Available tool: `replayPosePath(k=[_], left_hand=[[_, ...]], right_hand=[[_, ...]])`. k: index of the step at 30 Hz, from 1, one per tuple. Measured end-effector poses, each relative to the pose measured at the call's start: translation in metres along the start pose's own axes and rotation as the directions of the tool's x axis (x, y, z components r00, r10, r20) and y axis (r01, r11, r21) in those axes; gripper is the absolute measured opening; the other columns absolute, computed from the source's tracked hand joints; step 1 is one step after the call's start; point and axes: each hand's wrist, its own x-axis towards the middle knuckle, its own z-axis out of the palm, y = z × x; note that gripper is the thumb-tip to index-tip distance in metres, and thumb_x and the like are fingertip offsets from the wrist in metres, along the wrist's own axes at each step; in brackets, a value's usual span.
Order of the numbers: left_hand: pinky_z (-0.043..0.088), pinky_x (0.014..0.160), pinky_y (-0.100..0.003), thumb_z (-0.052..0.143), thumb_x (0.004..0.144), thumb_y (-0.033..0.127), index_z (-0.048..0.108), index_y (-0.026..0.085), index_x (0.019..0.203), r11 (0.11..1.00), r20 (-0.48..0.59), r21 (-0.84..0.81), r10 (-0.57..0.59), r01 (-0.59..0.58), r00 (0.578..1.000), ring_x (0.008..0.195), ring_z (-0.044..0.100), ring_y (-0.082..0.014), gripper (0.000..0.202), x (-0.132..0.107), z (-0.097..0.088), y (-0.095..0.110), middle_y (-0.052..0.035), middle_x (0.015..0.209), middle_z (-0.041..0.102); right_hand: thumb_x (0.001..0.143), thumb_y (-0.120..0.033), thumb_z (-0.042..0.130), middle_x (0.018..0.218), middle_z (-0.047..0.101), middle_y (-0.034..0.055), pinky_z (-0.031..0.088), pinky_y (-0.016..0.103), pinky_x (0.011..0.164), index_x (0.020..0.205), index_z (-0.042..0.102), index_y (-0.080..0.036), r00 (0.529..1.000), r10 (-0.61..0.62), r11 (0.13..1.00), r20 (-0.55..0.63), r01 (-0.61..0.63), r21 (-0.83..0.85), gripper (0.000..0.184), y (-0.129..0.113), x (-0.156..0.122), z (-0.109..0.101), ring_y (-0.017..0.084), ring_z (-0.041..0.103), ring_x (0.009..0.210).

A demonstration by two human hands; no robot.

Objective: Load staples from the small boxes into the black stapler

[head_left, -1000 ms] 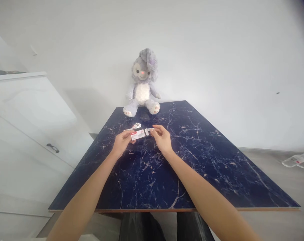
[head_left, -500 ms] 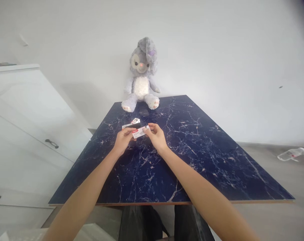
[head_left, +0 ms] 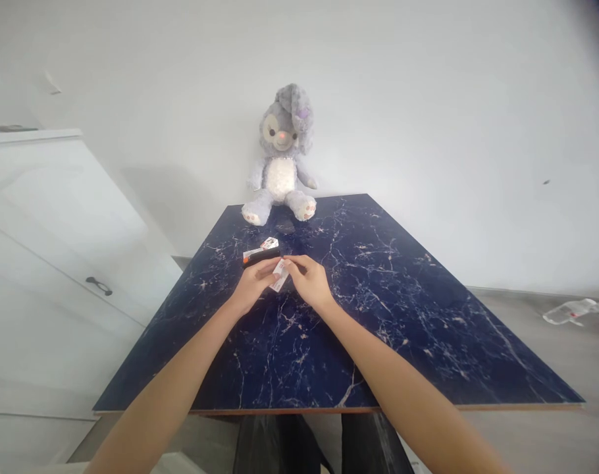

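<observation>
My left hand and my right hand meet over the middle of the dark blue marbled table. Both pinch a small white box with a red mark, which is tilted and mostly hidden by my fingers. Just beyond my hands a black stick-like object with an orange end lies on the table. Next to it lies a small white and red packet.
A grey plush rabbit sits at the table's far edge against the white wall. A white cabinet with a dark handle stands to the left. Crumpled clear plastic lies on the floor at right.
My hands came closer together and the small box turned from lying lengthwise between them to a tilted, mostly covered position. The black stick now lies on the table beyond my hands.
</observation>
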Motion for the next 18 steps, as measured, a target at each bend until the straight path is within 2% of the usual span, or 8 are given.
replayPosePath(k=[2, 4, 6, 8, 10, 12, 14, 18], left_hand=[[0.047, 0.102, -0.043, 0.076, 0.075, 0.031, 0.068, 0.021, 0.121, 0.993, -0.053, 0.111, 0.053, -0.047, 0.997, 0.117, 0.062, -0.0293, 0.048, 0.003, -0.002, 0.0, -0.0097, 0.124, 0.069], [0.049, 0.099, -0.04, 0.069, 0.079, 0.031, 0.068, 0.02, 0.12, 0.97, -0.173, 0.224, 0.133, -0.093, 0.976, 0.113, 0.064, -0.027, 0.043, 0.008, -0.011, 0.0, -0.0087, 0.122, 0.07], [0.05, 0.094, -0.037, 0.059, 0.082, 0.027, 0.069, 0.021, 0.118, 0.916, -0.338, 0.385, 0.251, -0.109, 0.907, 0.108, 0.065, -0.0246, 0.038, 0.012, -0.025, 0.001, -0.0061, 0.12, 0.07], [0.049, 0.092, -0.035, 0.052, 0.084, 0.025, 0.071, 0.021, 0.109, 0.832, -0.422, 0.552, 0.332, -0.052, 0.844, 0.101, 0.066, -0.0224, 0.032, 0.015, -0.044, 0.001, -0.0044, 0.112, 0.072], [0.049, 0.089, -0.034, 0.05, 0.084, 0.025, 0.071, 0.021, 0.104, 0.742, -0.481, 0.665, 0.337, 0.086, 0.809, 0.092, 0.066, -0.0215, 0.029, 0.016, -0.064, -0.001, -0.0039, 0.101, 0.073], [0.048, 0.088, -0.035, 0.048, 0.085, 0.024, 0.071, 0.022, 0.105, 0.639, -0.488, 0.745, 0.325, 0.192, 0.81, 0.089, 0.066, -0.0225, 0.03, 0.017, -0.081, -0.005, -0.005, 0.097, 0.073], [0.048, 0.09, -0.038, 0.047, 0.085, 0.023, 0.072, 0.022, 0.104, 0.516, -0.454, 0.818, 0.308, 0.254, 0.836, 0.093, 0.065, -0.0252, 0.032, 0.017, -0.094, -0.01, -0.0077, 0.101, 0.072], [0.044, 0.097, -0.047, 0.049, 0.083, 0.02, 0.073, 0.02, 0.103, 0.309, -0.398, 0.901, 0.303, 0.306, 0.866, 0.105, 0.061, -0.0317, 0.032, 0.018, -0.101, -0.016, -0.0122, 0.109, 0.071]], right_hand=[[0.093, -0.039, 0.054, 0.107, 0.073, 0.0031, 0.052, 0.03, 0.09, 0.111, 0.07, -0.024, 1.0, -0.017, 0.997, 0.009, 0.018, -0.069, 0.029, 0.0, 0.001, -0.004, 0.017, 0.068, 0.095], [0.095, -0.039, 0.049, 0.11, 0.071, 0.0056, 0.052, 0.031, 0.089, 0.116, 0.066, -0.021, 0.998, 0.009, 0.987, -0.061, -0.019, -0.161, 0.033, 0.007, 0.006, -0.011, 0.018, 0.067, 0.094], [0.095, -0.036, 0.047, 0.112, 0.069, 0.0089, 0.05, 0.036, 0.093, 0.118, 0.064, -0.018, 0.992, 0.02, 0.95, -0.123, -0.057, -0.308, 0.034, 0.019, 0.012, -0.019, 0.021, 0.066, 0.098], [0.091, -0.032, 0.052, 0.114, 0.068, 0.0112, 0.047, 0.041, 0.099, 0.122, 0.061, -0.016, 0.993, 0.037, 0.892, -0.115, -0.085, -0.444, 0.036, 0.032, 0.016, -0.025, 0.025, 0.063, 0.105], [0.088, -0.029, 0.054, 0.118, 0.066, 0.012, 0.045, 0.045, 0.102, 0.13, 0.055, -0.015, 0.994, 0.071, 0.858, -0.08, -0.101, -0.504, 0.044, 0.04, 0.016, -0.027, 0.027, 0.061, 0.11], [0.088, -0.029, 0.053, 0.124, 0.064, 0.0124, 0.044, 0.046, 0.103, 0.137, 0.049, -0.016, 0.995, 0.085, 0.856, -0.045, -0.096, -0.508, 0.051, 0.04, 0.013, -0.022, 0.028, 0.059, 0.114], [0.088, -0.029, 0.051, 0.13, 0.06, 0.0136, 0.043, 0.046, 0.105, 0.142, 0.043, -0.015, 0.997, 0.07, 0.862, -0.013, -0.067, -0.502, 0.057, 0.037, 0.007, -0.013, 0.029, 0.056, 0.119], [0.087, -0.03, 0.052, 0.141, 0.051, 0.0164, 0.041, 0.046, 0.109, 0.149, 0.033, -0.014, 0.996, 0.057, 0.873, 0.065, -0.018, -0.488, 0.067, 0.029, 0.0, 0.007, 0.03, 0.05, 0.128]])
